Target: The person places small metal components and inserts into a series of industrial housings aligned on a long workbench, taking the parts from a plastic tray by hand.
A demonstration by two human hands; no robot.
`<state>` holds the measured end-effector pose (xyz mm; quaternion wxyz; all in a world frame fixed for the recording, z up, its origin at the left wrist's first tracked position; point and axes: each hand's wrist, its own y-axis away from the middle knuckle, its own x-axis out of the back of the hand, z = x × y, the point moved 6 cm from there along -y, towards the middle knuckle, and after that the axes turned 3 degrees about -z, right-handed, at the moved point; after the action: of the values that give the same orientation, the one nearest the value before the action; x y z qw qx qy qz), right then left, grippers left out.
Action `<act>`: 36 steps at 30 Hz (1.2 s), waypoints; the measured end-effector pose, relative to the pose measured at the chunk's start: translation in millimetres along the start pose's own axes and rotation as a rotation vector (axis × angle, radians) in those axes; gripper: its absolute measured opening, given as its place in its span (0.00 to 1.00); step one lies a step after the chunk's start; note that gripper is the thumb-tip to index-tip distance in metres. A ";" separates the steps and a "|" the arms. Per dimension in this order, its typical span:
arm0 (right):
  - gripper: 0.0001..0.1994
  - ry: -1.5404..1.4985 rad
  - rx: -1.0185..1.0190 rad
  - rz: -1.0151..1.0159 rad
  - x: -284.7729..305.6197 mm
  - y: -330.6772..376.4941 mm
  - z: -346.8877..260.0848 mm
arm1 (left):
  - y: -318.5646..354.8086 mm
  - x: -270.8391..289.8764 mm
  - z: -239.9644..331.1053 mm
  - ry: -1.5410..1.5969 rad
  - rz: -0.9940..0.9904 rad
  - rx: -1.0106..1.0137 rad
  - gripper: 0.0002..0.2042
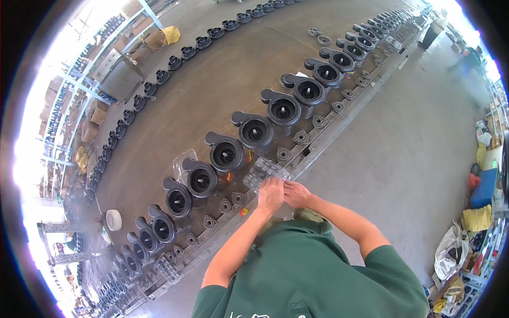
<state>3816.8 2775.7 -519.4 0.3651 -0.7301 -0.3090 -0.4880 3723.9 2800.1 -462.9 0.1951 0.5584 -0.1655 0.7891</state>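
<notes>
My left hand (271,194) is over the near edge of a clear plastic tray (259,170) with small moulded pockets. Its fingers are bent and drawn together. Close beside it on the right, my right hand (297,194) has its fingers curled in toward the left one. Whatever the fingertips of either hand hold is too small or hidden to make out. Just behind the tray stands a black round housing (255,131) with a side spout and a pale shaft in its middle. A grey flanged metal part (283,154) lies to the tray's right.
Similar black housings (225,154) run in a long diagonal row along the bench. Grey flanged parts (225,205) lie along its metal front rail (339,127). Another pocketed tray (167,269) sits at lower left. Two people (435,31) are at far right.
</notes>
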 end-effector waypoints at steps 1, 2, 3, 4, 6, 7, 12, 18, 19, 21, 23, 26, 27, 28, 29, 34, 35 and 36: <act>0.21 -0.055 -0.022 -0.092 -16.9 -6.7 8.8 | -3.0 4.6 2.2 -0.015 0.002 -0.017 0.08; 0.22 -0.110 -0.044 -0.185 -32.8 -10.6 15.8 | -6.4 8.9 4.8 -0.030 0.005 -0.034 0.08; 0.24 -0.099 -0.062 -0.093 -31.2 -21.5 13.8 | -4.4 9.6 1.6 -0.060 0.038 -0.032 0.09; 0.26 -0.089 -0.079 0.000 -29.8 -32.2 9.8 | -1.5 8.4 -1.2 -0.091 0.072 -0.031 0.09; 0.28 -0.067 -0.118 0.151 -26.4 -47.6 3.1 | 0.9 1.4 -4.4 -0.162 0.074 -0.008 0.10; 0.28 -0.059 -0.128 0.182 -25.2 -52.5 3.1 | 1.9 -0.8 -3.8 -0.152 0.089 -0.023 0.10; 0.30 0.012 -0.089 0.072 -29.0 -77.5 11.9 | 4.3 2.8 -5.8 -0.065 -0.007 0.052 0.13; 0.33 -0.022 -0.112 -0.058 -17.0 -87.1 17.1 | -2.9 37.9 -16.8 -0.104 -0.007 0.147 0.08; 0.33 -0.072 -0.116 -0.080 -14.4 -87.6 19.5 | -2.9 48.0 -19.2 -0.131 0.007 0.162 0.08; 0.31 -0.071 -0.111 -0.069 -16.0 -90.0 21.4 | 4.8 66.9 -26.4 -0.133 0.052 0.189 0.07; 0.29 -0.049 -0.099 -0.093 -9.8 -92.2 16.2 | 14.1 82.2 -35.3 -0.145 0.114 0.194 0.07; 0.26 -0.068 -0.066 -0.081 0.8 -91.3 11.8 | 26.0 100.5 -46.9 -0.143 0.118 0.219 0.05; 0.26 -0.074 -0.071 -0.081 3.0 -93.6 10.8 | 31.5 103.6 -50.8 -0.171 0.109 0.209 0.04; 0.26 -0.081 -0.077 -0.081 5.1 -95.0 10.1 | 35.2 107.0 -55.4 -0.184 0.113 0.222 0.05; 0.25 -0.088 -0.083 -0.082 7.1 -96.0 9.6 | 37.5 110.6 -60.7 -0.198 0.116 0.235 0.05; 0.27 -0.025 -0.059 -0.094 5.2 -99.6 8.1 | 59.4 145.9 -59.8 -0.142 0.185 0.251 0.06; 0.27 -0.020 -0.060 -0.094 4.8 -98.4 7.9 | 65.6 157.7 -53.8 -0.090 0.221 0.262 0.06; 0.27 -0.013 -0.059 -0.091 4.7 -98.2 7.6 | 72.0 166.8 -50.1 -0.052 0.251 0.287 0.06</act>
<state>3742.8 2835.7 -494.2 0.3187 -0.7291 -0.3296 -0.5082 3597.4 2782.1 -324.3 0.0092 0.5755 -0.1243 0.8082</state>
